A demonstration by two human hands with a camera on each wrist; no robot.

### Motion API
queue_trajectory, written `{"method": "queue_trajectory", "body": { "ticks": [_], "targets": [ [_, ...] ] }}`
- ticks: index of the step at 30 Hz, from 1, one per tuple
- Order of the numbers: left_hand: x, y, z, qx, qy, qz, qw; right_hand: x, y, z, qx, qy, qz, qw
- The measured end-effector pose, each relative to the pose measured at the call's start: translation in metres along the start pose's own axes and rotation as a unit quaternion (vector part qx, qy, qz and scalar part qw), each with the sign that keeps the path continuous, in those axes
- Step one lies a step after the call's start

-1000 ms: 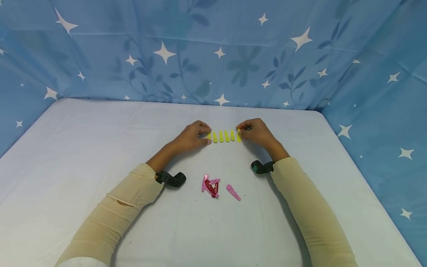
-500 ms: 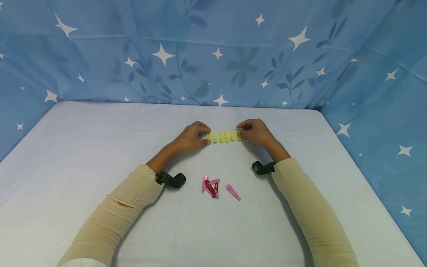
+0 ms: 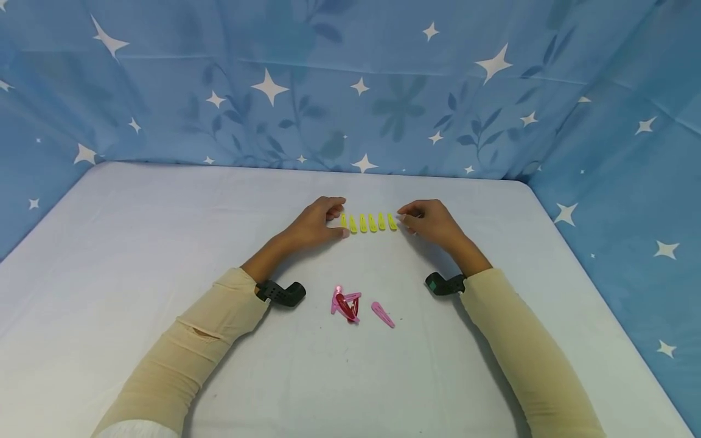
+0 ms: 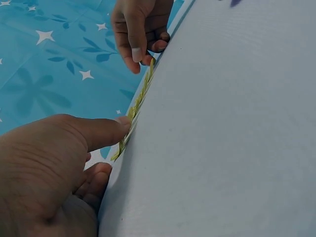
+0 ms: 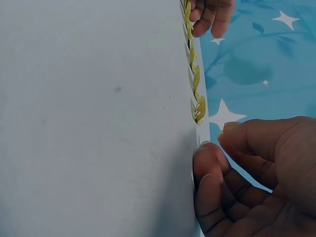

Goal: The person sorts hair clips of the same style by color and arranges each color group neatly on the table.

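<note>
Several yellow snap hair clips (image 3: 362, 223) lie side by side in a row on the white table. At the row's left end is my left hand (image 3: 313, 224), thumb and forefinger spread to either side of the leftmost clip (image 3: 343, 220). In the left wrist view its straight thumb (image 4: 101, 132) overlaps the row. Just right of the rightmost clip (image 3: 392, 222), my right hand (image 3: 432, 222) has its fingers loosely bent, with nothing between them. A gap shows between these fingertips and the last clip (image 5: 199, 109) in the right wrist view.
Nearer the front, a small pile of pink and red hair clips (image 3: 346, 306) overlaps, with one pink clip (image 3: 383, 314) lying apart to its right. A blue star-patterned curtain (image 3: 350, 85) hangs behind the table (image 3: 219, 365) and along its sides.
My right hand has let go of the rightmost yellow clip and moved a little to the right. That clip now lies in the row. The left forefinger has lifted slightly away from its clip.
</note>
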State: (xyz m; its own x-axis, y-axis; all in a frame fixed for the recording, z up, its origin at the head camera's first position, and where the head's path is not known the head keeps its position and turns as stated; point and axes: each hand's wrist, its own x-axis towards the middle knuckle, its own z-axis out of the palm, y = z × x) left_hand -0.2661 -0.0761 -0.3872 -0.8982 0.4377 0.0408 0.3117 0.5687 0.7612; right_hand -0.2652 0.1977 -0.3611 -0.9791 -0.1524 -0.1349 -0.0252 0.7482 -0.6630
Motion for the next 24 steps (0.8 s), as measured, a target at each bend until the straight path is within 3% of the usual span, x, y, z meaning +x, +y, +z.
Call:
{"method": "queue_trajectory", "body": {
  "ticks": [8, 15, 20, 24],
  "targets": [
    [0.001, 0.002, 0.001, -0.013, 0.015, -0.013, 0.9997, -0.008, 0.003, -0.004, -0.005, -0.015, -0.010, 1.000],
    [-0.009, 0.011, 0.000, -0.041, -0.007, -0.036, 0.9985, -0.021, 0.000, -0.007, -0.012, -0.013, -0.046, 0.999],
    [-0.025, 0.022, -0.005, -0.015, -0.038, -0.008, 0.9991, -0.031, -0.006, -0.007, -0.003, -0.022, -0.071, 0.997],
    [-0.040, 0.030, -0.007, -0.026, -0.075, 0.033, 0.9963, -0.041, -0.011, -0.005, 0.002, -0.036, -0.084, 0.996]
  ]
}}
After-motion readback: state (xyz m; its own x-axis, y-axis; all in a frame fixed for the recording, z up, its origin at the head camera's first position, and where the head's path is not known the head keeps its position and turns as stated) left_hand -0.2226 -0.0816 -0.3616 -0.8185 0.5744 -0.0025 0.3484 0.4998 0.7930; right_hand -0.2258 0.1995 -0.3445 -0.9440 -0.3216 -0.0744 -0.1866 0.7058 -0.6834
